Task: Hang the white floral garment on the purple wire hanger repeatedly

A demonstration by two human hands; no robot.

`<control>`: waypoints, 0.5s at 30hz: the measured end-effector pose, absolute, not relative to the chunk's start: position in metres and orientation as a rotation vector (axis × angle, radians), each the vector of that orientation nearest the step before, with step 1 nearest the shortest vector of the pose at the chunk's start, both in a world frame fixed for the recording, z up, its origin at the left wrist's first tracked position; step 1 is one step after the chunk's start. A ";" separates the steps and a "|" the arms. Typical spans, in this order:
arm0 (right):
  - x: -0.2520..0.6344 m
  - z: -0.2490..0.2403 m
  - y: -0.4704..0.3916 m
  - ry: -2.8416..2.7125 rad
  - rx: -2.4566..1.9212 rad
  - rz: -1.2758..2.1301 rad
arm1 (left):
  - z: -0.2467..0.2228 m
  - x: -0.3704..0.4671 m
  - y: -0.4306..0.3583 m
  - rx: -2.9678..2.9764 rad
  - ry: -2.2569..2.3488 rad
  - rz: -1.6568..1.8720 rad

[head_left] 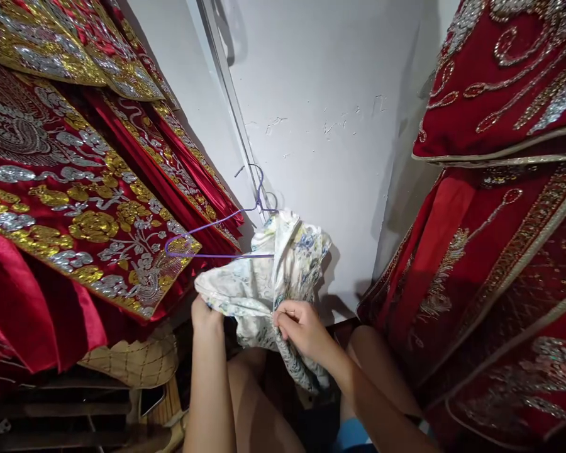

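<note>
The floral garment (259,283), white with blue and yellow print, is bunched in midair in front of the white wall (311,75), above the person's bare knees. The right hand (299,324) is closed on it, pinching a fold near its middle between thumb and fingers. The left hand (208,314) is under the garment's left end; its fingers are hidden by the cloth, so whether they are closed cannot be told. The purple hanger (202,255) has its right part inside the garment, while its left part sticks out bare, in front of the red embroidered cloth (94,220). Its hook points up beside the metal strip (236,113) on the wall; whether it hangs from anything is unclear. The embroidered cloth, worked in gold and silver, fills the left side, above a beige quilted item (132,358). Beaded red garments (490,251) hang on the right.
</note>
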State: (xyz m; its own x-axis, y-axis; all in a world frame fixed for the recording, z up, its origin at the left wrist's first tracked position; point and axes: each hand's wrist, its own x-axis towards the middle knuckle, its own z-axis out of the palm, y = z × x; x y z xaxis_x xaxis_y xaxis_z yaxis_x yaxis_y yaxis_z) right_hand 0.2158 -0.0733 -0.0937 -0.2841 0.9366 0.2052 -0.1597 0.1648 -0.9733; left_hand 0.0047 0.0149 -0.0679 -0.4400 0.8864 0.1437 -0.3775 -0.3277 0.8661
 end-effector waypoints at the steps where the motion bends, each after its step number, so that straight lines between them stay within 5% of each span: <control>1: 0.215 -0.096 -0.074 -1.399 -0.822 1.342 | -0.077 0.011 0.010 0.791 1.001 1.805; 11: 0.246 -0.130 -0.067 -1.187 -1.018 1.035 | -0.084 0.092 -0.061 0.800 0.872 1.620; 15: 0.254 -0.109 -0.068 -1.207 -0.846 1.584 | -0.069 0.121 -0.083 1.325 0.983 1.427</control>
State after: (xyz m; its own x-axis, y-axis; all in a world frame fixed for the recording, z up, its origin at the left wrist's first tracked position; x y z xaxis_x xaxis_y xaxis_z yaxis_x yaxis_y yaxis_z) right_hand 0.2541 -0.0677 -0.1094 -0.3205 0.9471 0.0170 -0.2671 -0.0731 -0.9609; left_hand 0.1207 -0.0826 -0.0689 0.0068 0.9667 0.2558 -0.1055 -0.2537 0.9615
